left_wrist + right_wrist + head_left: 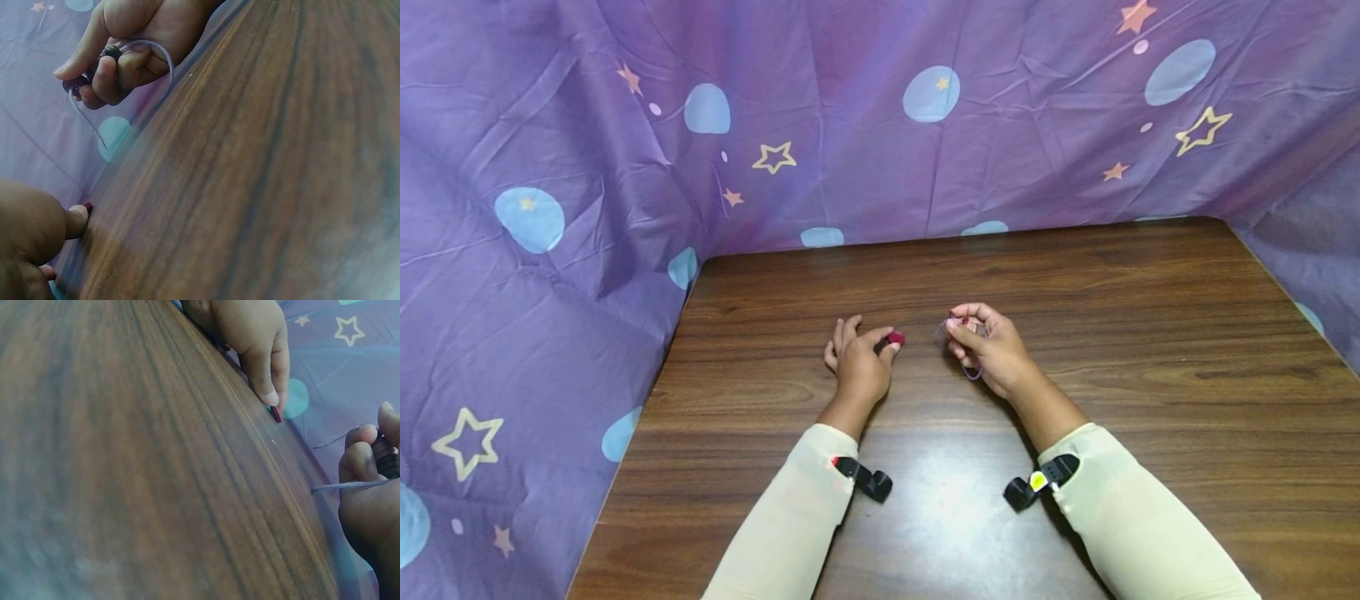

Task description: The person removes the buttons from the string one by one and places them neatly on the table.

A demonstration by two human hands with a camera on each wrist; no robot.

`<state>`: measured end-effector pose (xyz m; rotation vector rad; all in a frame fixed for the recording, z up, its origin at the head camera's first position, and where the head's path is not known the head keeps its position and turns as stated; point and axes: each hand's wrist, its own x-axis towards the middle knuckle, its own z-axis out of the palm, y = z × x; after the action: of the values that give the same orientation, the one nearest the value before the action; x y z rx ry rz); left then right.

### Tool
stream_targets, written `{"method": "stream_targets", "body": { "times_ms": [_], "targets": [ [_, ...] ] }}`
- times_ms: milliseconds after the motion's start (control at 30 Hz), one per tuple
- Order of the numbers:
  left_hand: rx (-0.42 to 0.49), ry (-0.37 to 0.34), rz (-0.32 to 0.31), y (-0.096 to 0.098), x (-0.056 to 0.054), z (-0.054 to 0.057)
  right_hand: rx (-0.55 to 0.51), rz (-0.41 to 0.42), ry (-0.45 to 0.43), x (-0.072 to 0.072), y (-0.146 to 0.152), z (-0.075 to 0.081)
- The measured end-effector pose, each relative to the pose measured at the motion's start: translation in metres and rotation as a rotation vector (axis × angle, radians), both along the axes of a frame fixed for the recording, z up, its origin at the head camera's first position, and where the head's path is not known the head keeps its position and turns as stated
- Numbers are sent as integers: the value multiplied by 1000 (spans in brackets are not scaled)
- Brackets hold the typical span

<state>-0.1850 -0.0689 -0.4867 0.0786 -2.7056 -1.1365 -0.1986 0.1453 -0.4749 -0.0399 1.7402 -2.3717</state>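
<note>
Between thumb and forefinger, my left hand (859,365) pinches a small flat dark-red disc (897,337), like a button, low over the table. In the right wrist view the red disc (277,414) is seen edge-on, right at the tabletop. To its right, my right hand (996,352) holds a thin pale purple string (169,62) with several dark discs (75,84) on it. The fingers curl round these discs and partly hide them. One free end of the string hangs below the fingertips in the left wrist view, and a loop bows out beside the palm.
Both hands are over the middle of a brown wood-grain table (1150,333). A purple curtain (850,100) with stars and blue spots hangs behind the table and along its sides. Each wrist bears a small black strapped camera (874,485).
</note>
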Motion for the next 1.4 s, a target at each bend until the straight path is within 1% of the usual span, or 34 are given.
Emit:
{"method": "stream_targets", "body": {
  "times_ms": [267,767,1067,1200,1400],
  "targets": [
    [-1,-5,-10,0,1,2,2,-7,9,0,1,0],
    [-7,-64,-26,0,1,4,33,-30,22,0,1,-1],
    [-3,-50,-31,0,1,5,38,-42,2,0,2,0],
    [-9,-56,-30,0,1,4,37,-50,-13,1,2,0],
    [0,-52,-25,0,0,3,4,-48,-16,0,1,-1]
  ]
}}
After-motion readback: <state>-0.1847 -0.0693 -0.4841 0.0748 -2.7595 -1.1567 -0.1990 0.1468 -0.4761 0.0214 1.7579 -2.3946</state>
